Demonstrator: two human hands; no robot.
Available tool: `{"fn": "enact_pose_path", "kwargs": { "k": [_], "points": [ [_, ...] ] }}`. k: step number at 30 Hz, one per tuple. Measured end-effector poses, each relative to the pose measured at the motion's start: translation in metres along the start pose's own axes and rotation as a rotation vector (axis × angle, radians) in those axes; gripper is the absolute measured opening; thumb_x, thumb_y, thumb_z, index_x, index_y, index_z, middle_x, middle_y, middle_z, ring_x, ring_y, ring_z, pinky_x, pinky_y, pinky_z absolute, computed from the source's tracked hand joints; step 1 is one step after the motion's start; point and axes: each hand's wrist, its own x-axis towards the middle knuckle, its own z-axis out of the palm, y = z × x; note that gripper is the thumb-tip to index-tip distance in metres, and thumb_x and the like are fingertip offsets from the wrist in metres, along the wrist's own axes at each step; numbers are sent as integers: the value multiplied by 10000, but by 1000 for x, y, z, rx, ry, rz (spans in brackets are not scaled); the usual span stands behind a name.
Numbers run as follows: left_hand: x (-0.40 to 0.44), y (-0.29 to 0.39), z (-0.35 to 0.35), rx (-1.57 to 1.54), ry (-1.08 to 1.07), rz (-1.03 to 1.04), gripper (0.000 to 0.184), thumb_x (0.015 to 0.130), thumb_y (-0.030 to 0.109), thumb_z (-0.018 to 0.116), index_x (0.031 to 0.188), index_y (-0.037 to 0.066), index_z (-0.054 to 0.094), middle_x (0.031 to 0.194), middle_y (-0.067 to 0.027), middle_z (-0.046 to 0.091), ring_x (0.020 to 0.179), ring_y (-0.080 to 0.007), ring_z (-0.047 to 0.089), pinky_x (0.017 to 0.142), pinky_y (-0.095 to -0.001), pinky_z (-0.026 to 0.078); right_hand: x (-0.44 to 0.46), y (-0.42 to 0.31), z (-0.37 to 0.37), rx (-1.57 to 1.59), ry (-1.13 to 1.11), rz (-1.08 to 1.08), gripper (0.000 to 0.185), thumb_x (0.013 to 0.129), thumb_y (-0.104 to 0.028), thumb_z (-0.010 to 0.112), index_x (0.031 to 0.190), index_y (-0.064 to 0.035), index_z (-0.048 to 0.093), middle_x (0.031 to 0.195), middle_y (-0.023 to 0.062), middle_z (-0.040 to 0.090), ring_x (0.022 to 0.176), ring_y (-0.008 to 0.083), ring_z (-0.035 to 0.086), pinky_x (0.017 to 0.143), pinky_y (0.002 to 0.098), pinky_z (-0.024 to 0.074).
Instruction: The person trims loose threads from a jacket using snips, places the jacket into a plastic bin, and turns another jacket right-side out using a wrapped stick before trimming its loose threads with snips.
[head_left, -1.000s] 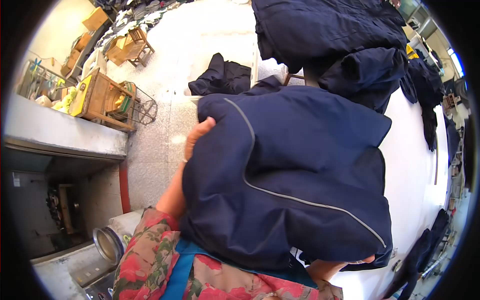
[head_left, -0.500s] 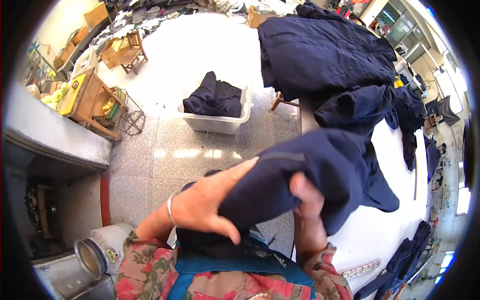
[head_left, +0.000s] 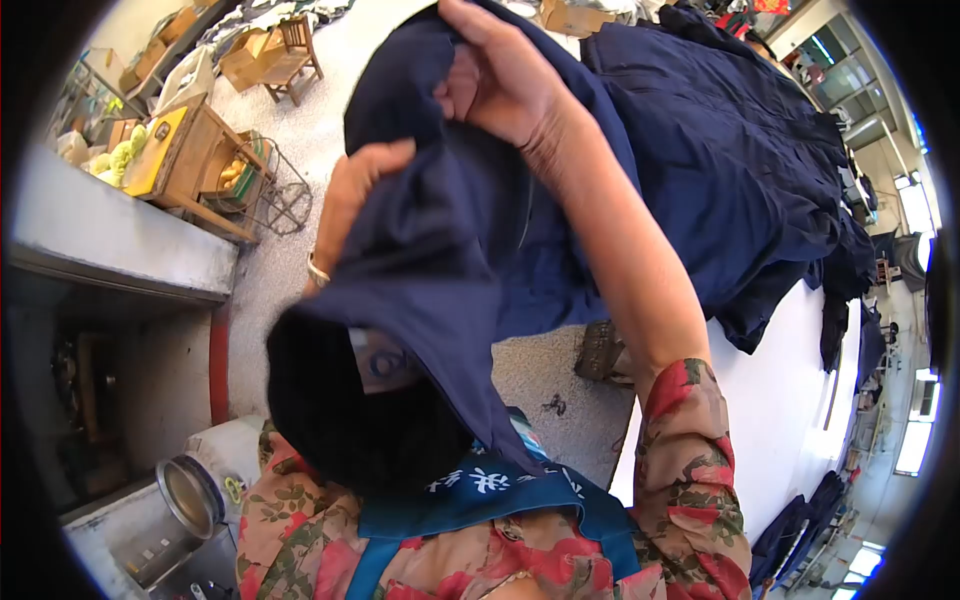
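A dark navy garment (head_left: pixel 430 230) is held up in front of me, its kind not clear from here. My left hand (head_left: pixel 358 195), with a bracelet at the wrist, grips the garment's left side; its thumb lies on top and its other fingers are mostly hidden. Higher up, my right hand (head_left: pixel 510 85) is closed on the cloth near the upper edge, its fingers partly tucked into the fold. The garment's lower end gapes open toward my apron (head_left: pixel 490 500), showing a black inside and a pale printed patch (head_left: pixel 385 360).
More navy garments (head_left: pixel 740 160) lie piled on the white table (head_left: pixel 770 400) at the right. At the left stand a wooden stand with a yellow top (head_left: pixel 165 150), a chair (head_left: pixel 290 60) and a metal drum (head_left: pixel 190 500). A low wall (head_left: pixel 120 220) runs along the left.
Both hands have moved up and away from my body with the garment, the right hand most. The garment's open end now faces me. The white bin with dark cloth is now out of sight.
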Motion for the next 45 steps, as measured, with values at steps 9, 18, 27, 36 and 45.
{"fn": "enact_pose_path", "kwargs": {
  "k": [9, 18, 27, 36, 45],
  "points": [
    [20, 37, 16, 422, 200, 432, 304, 850, 240, 598, 1055, 16, 614, 1000, -107, 627, 873, -168, 599, 848, -291, 475, -122, 68, 58, -810, 984, -627, 195, 852, -191, 612, 869, 3, 610, 819, 72, 635, 773, 122, 599, 694, 262, 479],
    [28, 59, -46, 566, 255, 319, 302, 849, 232, 596, 1056, 13, 612, 994, -100, 626, 872, -168, 598, 842, -295, 475, -141, 239, 77, -696, 712, 175, 656, 680, -225, 753, 1236, -3, 485, 1133, 143, 557, 1023, 236, 549, 866, 349, 451],
    [38, 71, -95, 652, 310, 237, 299, 849, 224, 594, 1057, 10, 609, 988, -93, 625, 870, -167, 596, 836, -298, 475, -95, 303, 70, -1147, 731, -107, 422, 760, -179, 653, 1111, 26, 538, 1046, 241, 587, 1037, 385, 556, 874, 377, 437],
    [113, 101, -106, 752, 272, 357, 297, 848, 216, 592, 1058, 7, 607, 983, -86, 624, 869, -166, 594, 830, -302, 475, -106, 174, 31, -502, 1052, -211, 167, 906, -163, 507, 1030, -79, 583, 907, 33, 643, 767, 154, 640, 571, 292, 543],
    [181, 131, -81, 713, 218, 468, 295, 848, 208, 591, 1059, 4, 605, 977, -79, 623, 867, -165, 593, 825, -306, 475, -31, 49, -30, -881, 888, -554, 226, 877, -113, 558, 1074, -9, 600, 968, 99, 641, 839, 159, 630, 717, 274, 508]
  ]
}}
